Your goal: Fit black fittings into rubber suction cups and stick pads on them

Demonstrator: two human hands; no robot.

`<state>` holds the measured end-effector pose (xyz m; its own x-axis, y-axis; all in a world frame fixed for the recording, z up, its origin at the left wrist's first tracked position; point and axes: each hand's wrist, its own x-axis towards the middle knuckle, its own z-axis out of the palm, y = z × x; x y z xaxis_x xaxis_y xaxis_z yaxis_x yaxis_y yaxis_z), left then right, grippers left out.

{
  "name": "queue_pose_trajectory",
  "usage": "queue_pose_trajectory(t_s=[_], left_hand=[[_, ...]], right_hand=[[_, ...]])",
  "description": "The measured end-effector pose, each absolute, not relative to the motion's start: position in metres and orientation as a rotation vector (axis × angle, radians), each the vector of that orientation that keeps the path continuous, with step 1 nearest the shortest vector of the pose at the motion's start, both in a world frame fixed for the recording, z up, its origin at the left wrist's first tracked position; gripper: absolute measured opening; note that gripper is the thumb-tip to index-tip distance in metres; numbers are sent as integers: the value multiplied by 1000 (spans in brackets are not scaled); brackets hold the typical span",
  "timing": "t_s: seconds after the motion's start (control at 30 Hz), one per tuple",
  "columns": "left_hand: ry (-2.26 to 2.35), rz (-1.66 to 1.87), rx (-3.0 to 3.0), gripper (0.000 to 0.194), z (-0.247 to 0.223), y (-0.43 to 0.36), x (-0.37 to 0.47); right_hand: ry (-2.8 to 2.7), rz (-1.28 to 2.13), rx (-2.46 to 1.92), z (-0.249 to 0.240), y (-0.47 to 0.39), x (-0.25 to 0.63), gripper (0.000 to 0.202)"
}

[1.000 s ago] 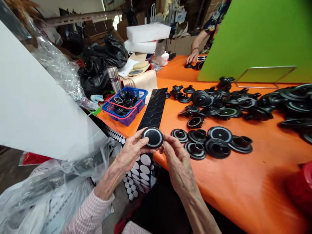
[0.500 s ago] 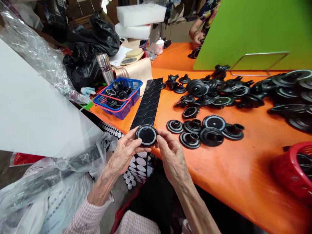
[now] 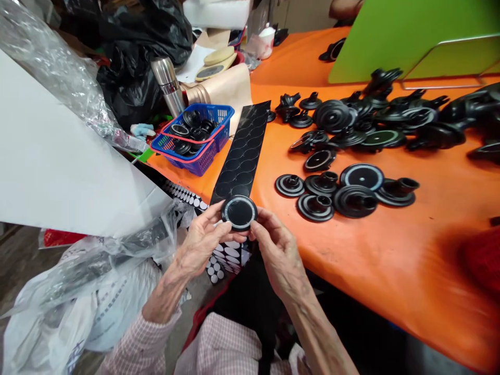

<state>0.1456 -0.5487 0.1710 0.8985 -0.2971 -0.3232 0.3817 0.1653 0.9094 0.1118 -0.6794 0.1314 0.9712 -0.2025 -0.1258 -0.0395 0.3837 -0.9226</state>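
A round black disc (image 3: 239, 212) with a pale ring on its face is held up at the table's near edge. My left hand (image 3: 205, 237) grips its left side, thumb on the face and fingers beneath. On the right side, the thumb and fingertips of my right hand (image 3: 275, 247) pinch the rim. Just beyond the disc lies a black sheet (image 3: 244, 151) marked with round outlines. To the right of it several black round parts (image 3: 315, 207) with stems rest on the orange table (image 3: 390, 245).
A blue basket (image 3: 203, 161) of black parts stands left of the sheet, with a steel flask (image 3: 167, 86) behind it. A pile of black parts (image 3: 334, 117) lies farther back, before a green panel (image 3: 390, 47). A red basket (image 3: 482, 260) is blurred at right.
The view has shifted, so the table's things appear higher and the parts farther right. Both hands keep hold of the disc, with little change of grip.
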Motion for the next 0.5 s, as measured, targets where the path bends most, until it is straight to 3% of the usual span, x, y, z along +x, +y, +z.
queue_pose_trajectory(t_s=[0.5], left_hand=[[120, -532, 1258, 38, 159, -547, 142]], right_hand=[[232, -84, -1337, 133, -676, 107, 28]])
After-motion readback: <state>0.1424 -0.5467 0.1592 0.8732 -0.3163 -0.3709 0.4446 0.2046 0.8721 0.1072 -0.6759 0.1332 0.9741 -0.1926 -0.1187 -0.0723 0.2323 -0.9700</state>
